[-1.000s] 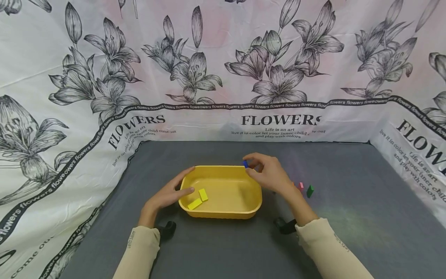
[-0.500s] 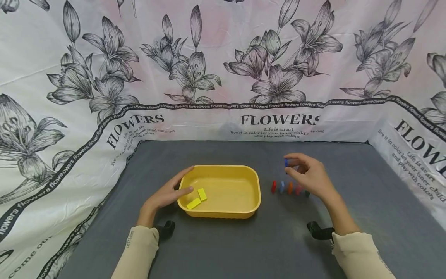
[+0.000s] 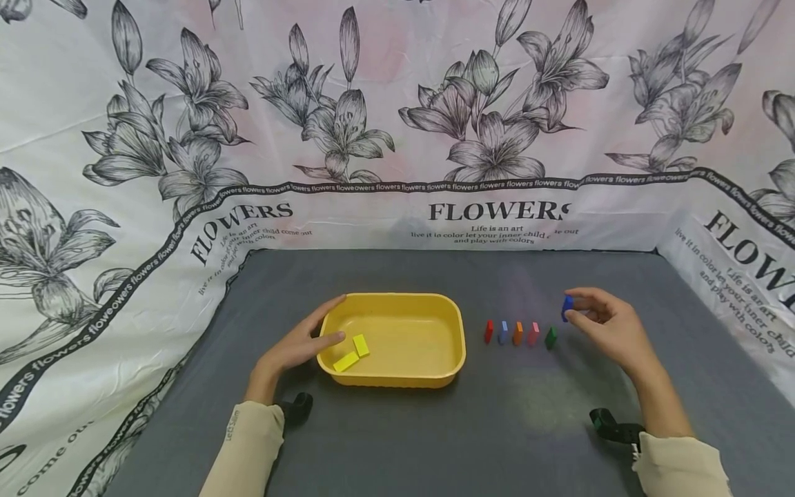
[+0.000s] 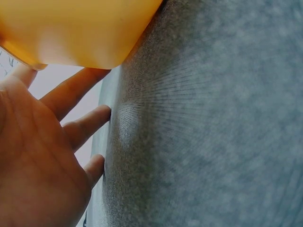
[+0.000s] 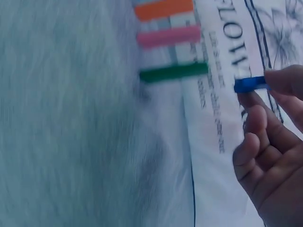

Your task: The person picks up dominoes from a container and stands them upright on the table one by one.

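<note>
The right hand (image 3: 609,330) has swung rightward from the tray's far edge, past the standing row, carrying the dark blue block (image 3: 566,309); the left hand has stayed put. At far left, a wrinkled white cloth (image 3: 357,231) printed with line-drawn lilies rises and runs round behind everything. The left hand (image 3: 297,345) lies with extended fingers along the tray's left end, thumb over the rim; its fingertips are partly hidden in the head view. The yellow tray (image 3: 410,338) is smooth and round-cornered, its upper part cut off in the left wrist view. Inside, near its left end, lie two flat yellow blocks (image 3: 346,361). Right of it, thin blocks stand on the matte grey tabletop (image 3: 397,442): red (image 3: 488,332), light blue (image 3: 504,333), orange (image 3: 518,334), pink (image 3: 533,334), green (image 3: 551,338). Beyond green, the right hand pinches the dark blue block between thumb and fingers, which cover one end; blur softens the right wrist view.
</note>
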Demonstrator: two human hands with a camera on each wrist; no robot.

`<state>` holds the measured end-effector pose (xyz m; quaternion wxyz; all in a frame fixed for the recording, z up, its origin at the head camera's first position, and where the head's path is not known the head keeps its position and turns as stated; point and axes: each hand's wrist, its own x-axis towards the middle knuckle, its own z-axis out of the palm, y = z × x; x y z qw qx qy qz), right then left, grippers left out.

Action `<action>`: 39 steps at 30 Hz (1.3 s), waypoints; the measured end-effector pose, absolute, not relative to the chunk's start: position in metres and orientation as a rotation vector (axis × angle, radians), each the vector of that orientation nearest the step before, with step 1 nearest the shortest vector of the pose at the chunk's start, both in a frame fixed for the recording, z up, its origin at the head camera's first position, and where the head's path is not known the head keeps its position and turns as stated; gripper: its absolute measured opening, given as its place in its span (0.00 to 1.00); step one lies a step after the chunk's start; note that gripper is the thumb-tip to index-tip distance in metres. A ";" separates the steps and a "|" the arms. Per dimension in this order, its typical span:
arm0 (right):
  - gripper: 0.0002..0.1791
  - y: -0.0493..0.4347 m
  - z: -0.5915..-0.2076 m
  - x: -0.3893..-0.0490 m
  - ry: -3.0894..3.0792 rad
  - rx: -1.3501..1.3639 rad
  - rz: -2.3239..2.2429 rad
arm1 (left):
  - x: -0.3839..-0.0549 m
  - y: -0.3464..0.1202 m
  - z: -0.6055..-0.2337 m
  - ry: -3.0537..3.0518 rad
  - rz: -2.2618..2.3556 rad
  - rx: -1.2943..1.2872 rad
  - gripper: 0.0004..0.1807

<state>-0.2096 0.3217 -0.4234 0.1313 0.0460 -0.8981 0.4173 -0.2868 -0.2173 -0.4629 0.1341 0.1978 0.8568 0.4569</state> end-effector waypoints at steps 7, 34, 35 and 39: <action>0.23 0.344 -0.433 -0.207 -2.799 0.144 1.217 | -0.287 -0.217 -0.463 2.483 1.322 0.563 0.40; 0.19 0.350 -0.451 -0.210 -2.941 0.241 1.301 | -0.287 -0.217 -0.461 2.486 1.318 0.569 0.40; 0.19 0.350 -0.451 -0.210 -2.943 0.240 1.302 | -0.287 -0.217 -0.461 2.485 1.320 0.570 0.40; 0.19 0.351 -0.451 -0.210 -2.943 0.250 1.313 | -0.287 -0.217 -0.461 2.482 1.326 0.575 0.40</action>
